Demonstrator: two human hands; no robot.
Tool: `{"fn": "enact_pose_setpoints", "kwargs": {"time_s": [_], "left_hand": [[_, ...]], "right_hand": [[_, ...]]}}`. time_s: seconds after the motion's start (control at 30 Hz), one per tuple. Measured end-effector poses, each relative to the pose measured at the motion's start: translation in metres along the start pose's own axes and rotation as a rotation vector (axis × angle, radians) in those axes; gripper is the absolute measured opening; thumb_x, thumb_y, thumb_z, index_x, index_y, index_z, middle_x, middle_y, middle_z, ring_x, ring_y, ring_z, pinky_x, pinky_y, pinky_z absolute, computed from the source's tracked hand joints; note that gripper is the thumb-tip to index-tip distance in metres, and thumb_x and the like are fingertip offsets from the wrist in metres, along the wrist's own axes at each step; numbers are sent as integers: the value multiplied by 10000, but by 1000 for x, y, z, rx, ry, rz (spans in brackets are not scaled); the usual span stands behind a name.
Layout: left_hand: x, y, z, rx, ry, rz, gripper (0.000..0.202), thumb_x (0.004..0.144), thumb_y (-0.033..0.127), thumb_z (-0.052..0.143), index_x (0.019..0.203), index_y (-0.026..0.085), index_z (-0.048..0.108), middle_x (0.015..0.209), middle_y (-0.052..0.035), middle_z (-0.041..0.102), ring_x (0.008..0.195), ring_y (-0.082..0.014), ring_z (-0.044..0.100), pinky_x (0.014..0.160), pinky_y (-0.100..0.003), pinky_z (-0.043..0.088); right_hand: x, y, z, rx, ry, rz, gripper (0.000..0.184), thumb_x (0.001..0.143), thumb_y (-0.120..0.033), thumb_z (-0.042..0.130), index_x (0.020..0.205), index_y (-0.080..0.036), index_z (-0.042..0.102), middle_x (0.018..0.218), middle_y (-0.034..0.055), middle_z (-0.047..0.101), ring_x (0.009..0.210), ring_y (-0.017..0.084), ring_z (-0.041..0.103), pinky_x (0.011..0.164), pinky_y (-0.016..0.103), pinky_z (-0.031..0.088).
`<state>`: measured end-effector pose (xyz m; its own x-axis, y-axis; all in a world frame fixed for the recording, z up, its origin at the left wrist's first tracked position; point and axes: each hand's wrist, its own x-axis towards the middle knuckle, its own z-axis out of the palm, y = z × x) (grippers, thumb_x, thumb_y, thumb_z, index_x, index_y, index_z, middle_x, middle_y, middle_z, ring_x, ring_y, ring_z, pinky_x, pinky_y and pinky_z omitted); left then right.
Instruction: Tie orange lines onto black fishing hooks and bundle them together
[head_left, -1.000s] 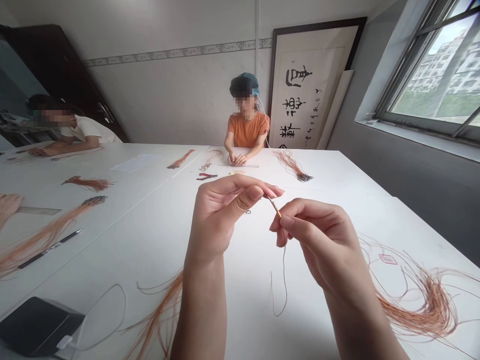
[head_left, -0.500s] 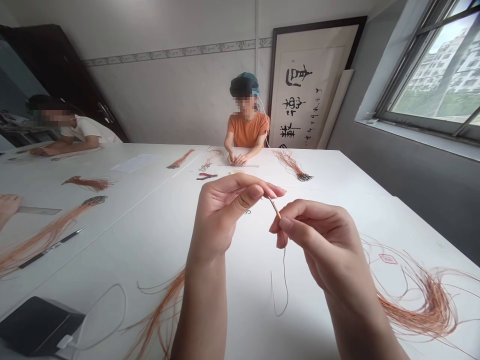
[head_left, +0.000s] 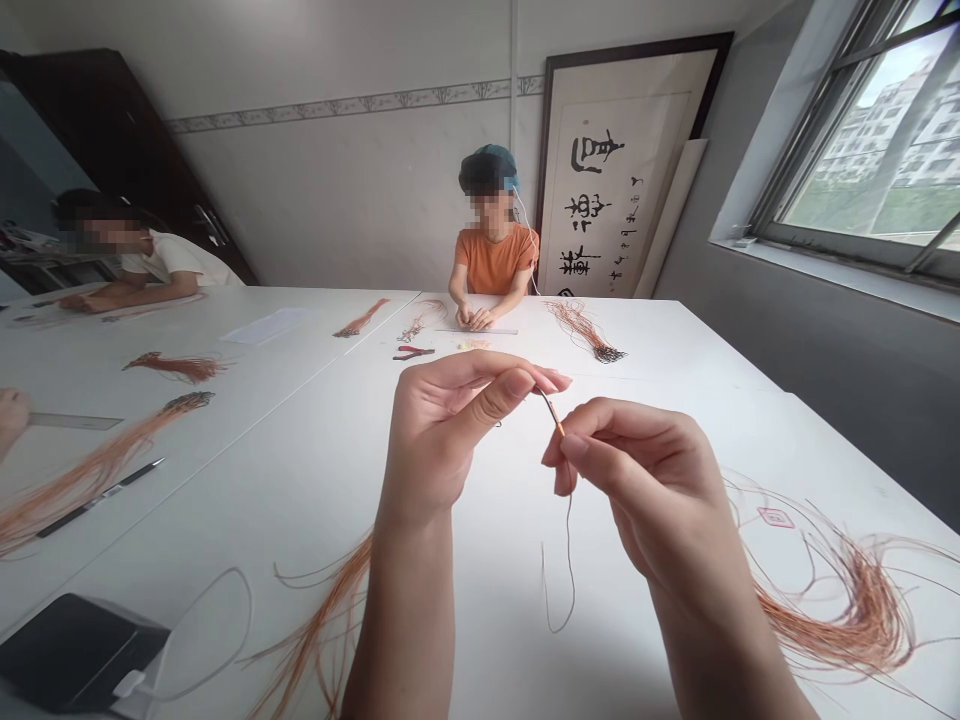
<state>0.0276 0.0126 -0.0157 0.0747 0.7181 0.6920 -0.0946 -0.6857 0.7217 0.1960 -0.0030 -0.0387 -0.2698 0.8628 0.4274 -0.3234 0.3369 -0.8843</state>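
In front of me, my left hand (head_left: 457, 430) is closed, its thumb and fingertips pinching one end of a thin dark metal piece that looks like a fishing hook (head_left: 550, 404). Most of the hook's upper end is hidden by the fingers. My right hand (head_left: 637, 460) pinches the lower end, where copper-coloured line is wrapped around the shank. From below the right fingertips, a loose length of thin line (head_left: 571, 560) hangs in a loop over the table. The two hands are close but apart.
A bundle of copper-coloured lines (head_left: 874, 620) lies at right, another (head_left: 322, 620) beside my left forearm. More bundles, a pen (head_left: 101, 497), red-handled pliers (head_left: 413, 353) and a black device with a white cable (head_left: 75, 650) rest on the white table (head_left: 480, 660). Co-workers sit across and left.
Both hands and the hook have shifted very slightly to the right. My left thumb sits a little nearer the right hand. The grips stay the same.
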Motion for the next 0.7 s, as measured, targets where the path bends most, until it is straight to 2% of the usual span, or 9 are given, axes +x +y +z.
{"fn": "enact_pose_setpoints", "kwargs": {"time_s": [0.37,0.7], "left_hand": [[-4,2,3,95,47,50,172,997,267,720,907,331,852,940,40,848,918,-156,800,926,-304,639],[-4,1,2,96,39,40,183,1003,254,710,917,334,851,953,43,846,939,-155,797,942,-298,629]], "right_hand": [[3,3,-4,12,-10,-22,281,897,-51,639,716,-239,745,704,-59,724,694,114,607,701,232,495],[4,2,-2,19,0,-14,282,893,-44,633,716,-236,740,708,-51,718,701,115,614,707,229,501]]}}
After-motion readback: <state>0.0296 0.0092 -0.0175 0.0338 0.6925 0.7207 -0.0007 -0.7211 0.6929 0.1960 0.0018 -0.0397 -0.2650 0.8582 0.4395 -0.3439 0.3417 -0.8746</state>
